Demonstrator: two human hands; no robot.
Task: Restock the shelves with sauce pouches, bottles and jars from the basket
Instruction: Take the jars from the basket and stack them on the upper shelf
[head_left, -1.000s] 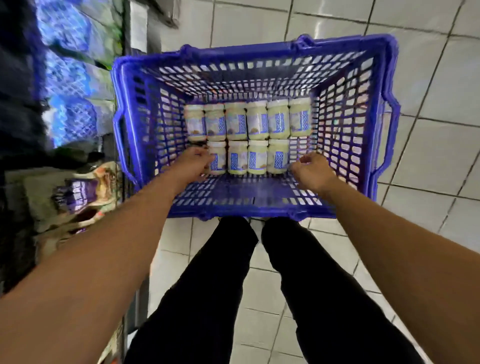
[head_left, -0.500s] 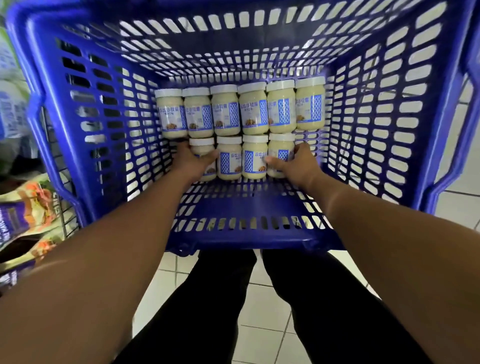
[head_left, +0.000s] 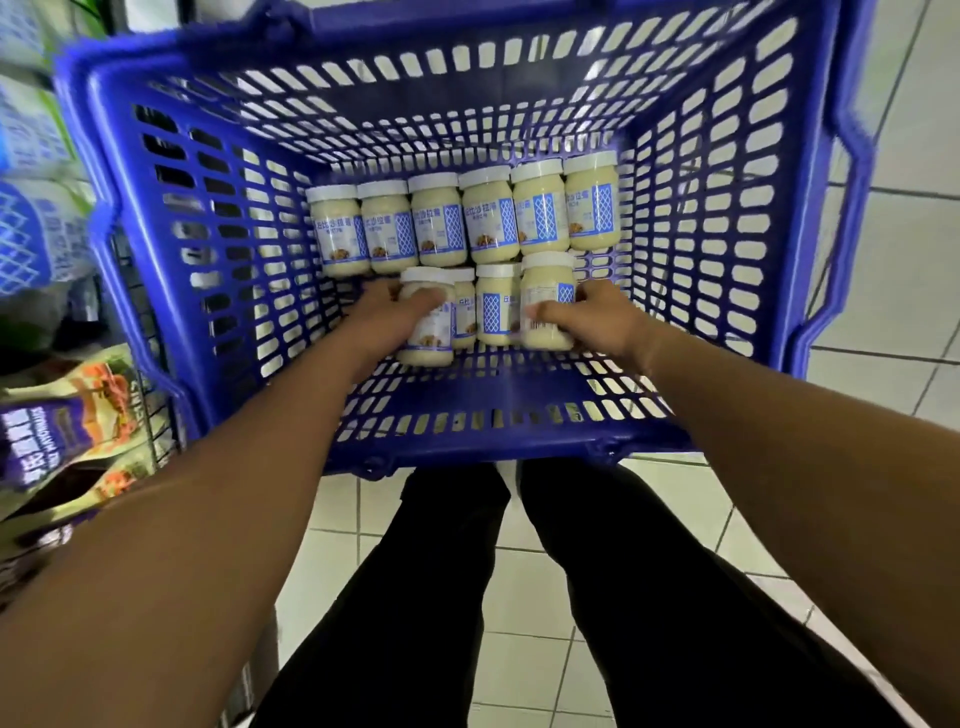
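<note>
A blue slotted basket (head_left: 218, 291) stands on the tiled floor in front of me. Several pale sauce jars with white lids and blue labels stand in it in two rows; the back row (head_left: 491, 223) is untouched. My left hand (head_left: 384, 314) grips the left jar of the front row (head_left: 428, 332), lifted a little above its neighbours. My right hand (head_left: 592, 317) grips the right jar of that row (head_left: 545, 299), also raised. Two jars (head_left: 493, 312) stay between them.
A shelf unit runs along the left, with colourful sauce pouches (head_left: 67, 426) low down and blue-and-white packs (head_left: 36, 234) above. White floor tiles (head_left: 914, 218) lie to the right. My legs in dark trousers (head_left: 519, 597) are below the basket.
My head has come closer to the basket. Both hands went from touching the front-row end jars to gripping them, and both jars have risen slightly.
</note>
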